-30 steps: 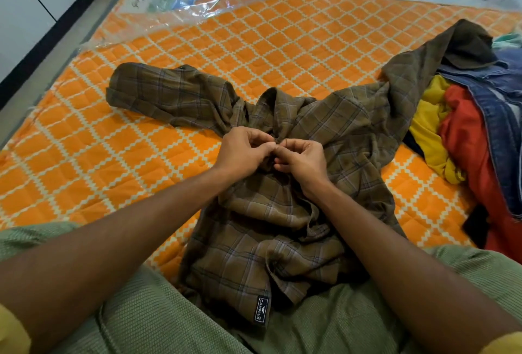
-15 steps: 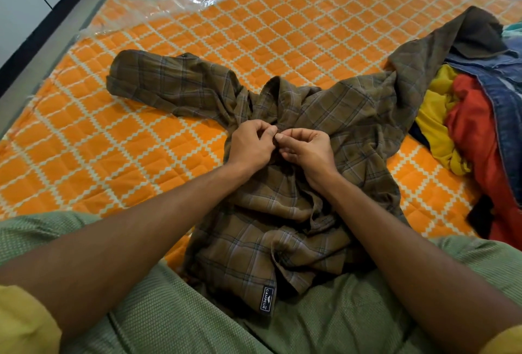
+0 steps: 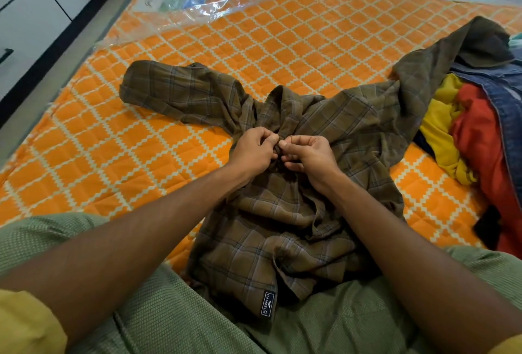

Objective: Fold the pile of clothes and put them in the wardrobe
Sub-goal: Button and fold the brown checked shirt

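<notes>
Two grips, left grip [image 3: 251, 153] and right grip [image 3: 310, 156], pinch the crumpled front of a brown plaid shirt [image 3: 268, 240] on a quilted orange mattress [image 3: 113, 161].

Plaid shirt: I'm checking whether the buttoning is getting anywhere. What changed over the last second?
Hardly anything. The left hand and right hand still pinch the plaid shirt at its front below the collar; only the fingertips shifted slightly. Nothing was taken up or let go. One sleeve stays spread on the mattress, and the other still reaches onto the pile of clothes.
</notes>
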